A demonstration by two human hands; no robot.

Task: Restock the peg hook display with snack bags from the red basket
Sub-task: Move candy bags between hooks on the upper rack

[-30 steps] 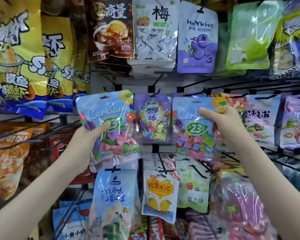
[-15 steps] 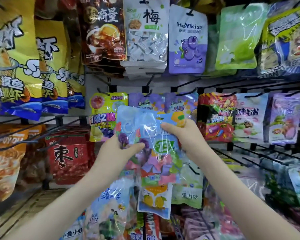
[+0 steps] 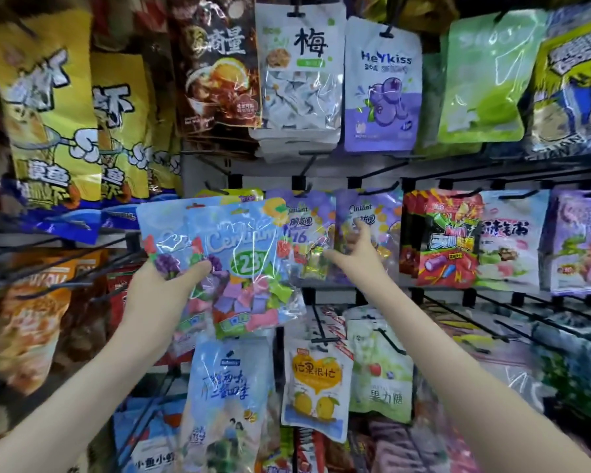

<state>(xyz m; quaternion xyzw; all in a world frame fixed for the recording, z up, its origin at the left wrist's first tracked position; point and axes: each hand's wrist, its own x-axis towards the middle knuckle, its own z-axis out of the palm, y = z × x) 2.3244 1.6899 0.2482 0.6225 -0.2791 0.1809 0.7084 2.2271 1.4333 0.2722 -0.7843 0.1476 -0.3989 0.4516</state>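
Pale-blue film, glossy and crinkled, fills the middle of the rack: two blue candy bags (image 3: 239,247) marked 23, one laid over the other and fanned a little to the left; both are now gripped by the left hand (image 3: 164,288), thumb across the lower front, fingers hidden behind. A second ago each hand held one of these bags, well apart; half a second ago they were brought together; now the pair sits in the left hand alone, held up in front of the middle row and on no hook. The right hand (image 3: 357,252) has let go and holds nothing; its fingers are spread wide, reaching at the purple candy bags (image 3: 372,213) that hang on a peg hook (image 3: 388,187) just to the right; whether a fingertip touches the front bag I cannot tell. To my eye the change means the free hand is about to work on the hook, perhaps shifting the hanging stock to find room, while the left hand keeps the new stock ready; nothing has been hung yet. The slippery film could let the back bag slide out of that one-handed grip; the red basket is out of view.
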